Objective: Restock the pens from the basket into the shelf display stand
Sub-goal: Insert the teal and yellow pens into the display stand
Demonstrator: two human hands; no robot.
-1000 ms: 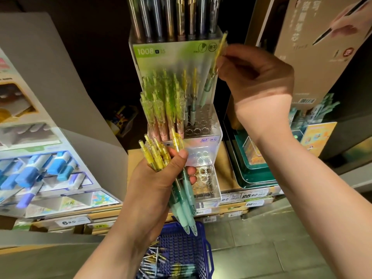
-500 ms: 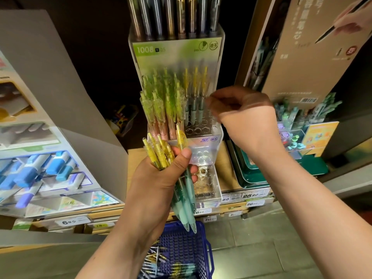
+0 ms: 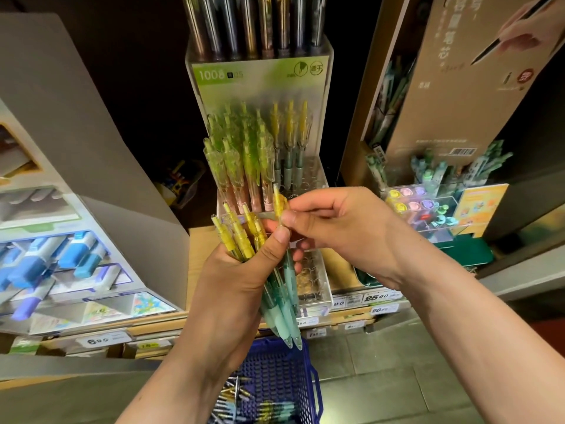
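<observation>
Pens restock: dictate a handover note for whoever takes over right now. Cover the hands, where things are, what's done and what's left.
Left hand grips a bundle of yellow-topped pens, tips down.
Right hand pinches the top of one pen in that bundle.
Display stand: green pens fill its left side, three yellow pens stand at back right, and the lower holes look empty.
Basket below holds loose pens.
Left to do: slot the pinched pen, then the bundle, then the basket's pens.
</observation>
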